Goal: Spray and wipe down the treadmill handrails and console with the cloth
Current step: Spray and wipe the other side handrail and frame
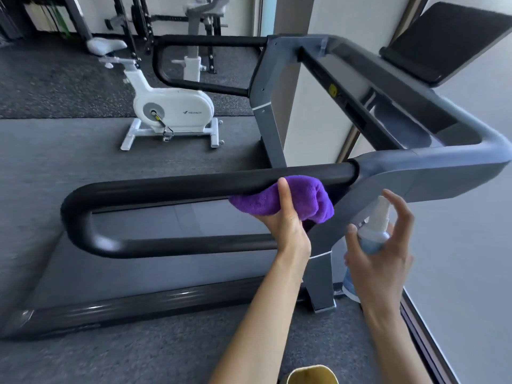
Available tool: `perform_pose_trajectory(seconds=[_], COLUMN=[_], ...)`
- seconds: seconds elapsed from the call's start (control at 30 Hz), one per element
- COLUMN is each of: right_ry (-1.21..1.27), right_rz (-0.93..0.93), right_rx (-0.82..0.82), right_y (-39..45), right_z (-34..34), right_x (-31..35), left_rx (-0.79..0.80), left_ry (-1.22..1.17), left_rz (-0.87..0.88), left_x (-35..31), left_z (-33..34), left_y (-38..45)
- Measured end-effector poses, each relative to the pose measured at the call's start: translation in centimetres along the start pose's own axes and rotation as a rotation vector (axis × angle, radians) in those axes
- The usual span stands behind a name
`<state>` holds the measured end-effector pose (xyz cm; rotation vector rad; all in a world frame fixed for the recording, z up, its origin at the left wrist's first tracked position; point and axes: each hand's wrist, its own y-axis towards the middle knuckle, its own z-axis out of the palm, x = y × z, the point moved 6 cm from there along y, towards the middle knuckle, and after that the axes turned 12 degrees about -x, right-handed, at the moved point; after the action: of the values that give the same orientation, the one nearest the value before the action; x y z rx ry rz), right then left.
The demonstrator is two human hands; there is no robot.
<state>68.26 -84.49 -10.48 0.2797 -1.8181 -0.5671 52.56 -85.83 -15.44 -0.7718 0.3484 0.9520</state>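
Left hand (286, 217) gripping purple cloth (291, 199) against near handrail (171, 187); right hand (385, 253) clasping spray bottle (374, 231) alongside, forefinger raised.

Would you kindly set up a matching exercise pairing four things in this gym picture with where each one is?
Things:
1. cloth
2. spray bottle
3. exercise bike
4. console

Places:
A. on the floor beyond the treadmill
B. held in the right hand
C. pressed against the near handrail by the left hand
D. top right of the treadmill frame

Pairs: 1-C, 2-B, 3-A, 4-D
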Motion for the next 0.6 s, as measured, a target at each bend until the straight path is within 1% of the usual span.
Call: perform_pose_trajectory(seconds=[0.07,0.17,0.3,0.43,0.53,0.6], right_ry=[0.004,0.009,0.04,0.069,0.126,0.144], right_rz=[0.002,0.014,0.01,-0.069,-0.018,-0.021], right_rx=[0.002,0.012,0.046,0.059,0.118,0.148], right_y=[0.3,0.5,0.3,-0.6,-1.8,-2.5], right_z=[-0.4,-0.6,0.3,2.1,3.9,5.2], right_x=[-0.4,-0.7,-0.1,1.5,2.6,3.6], left_rx=[0.01,0.023,-0.039,-0.082,-0.122,-0.169], left_ry=[-0.023,-0.051,-0.074,-0.106,-0.103,-0.091], left_rz=[-0.066,-0.146,-0.081,0.008,0.057,0.084], left_x=[0.7,1.0,-1.4,-5.0,-8.6,-11.2], left_z=[1.6,2.1,0.8,-1.5,-3.7,-5.4], left_y=[-0.8,-1.0,-0.6,1.1,2.5,3.6])
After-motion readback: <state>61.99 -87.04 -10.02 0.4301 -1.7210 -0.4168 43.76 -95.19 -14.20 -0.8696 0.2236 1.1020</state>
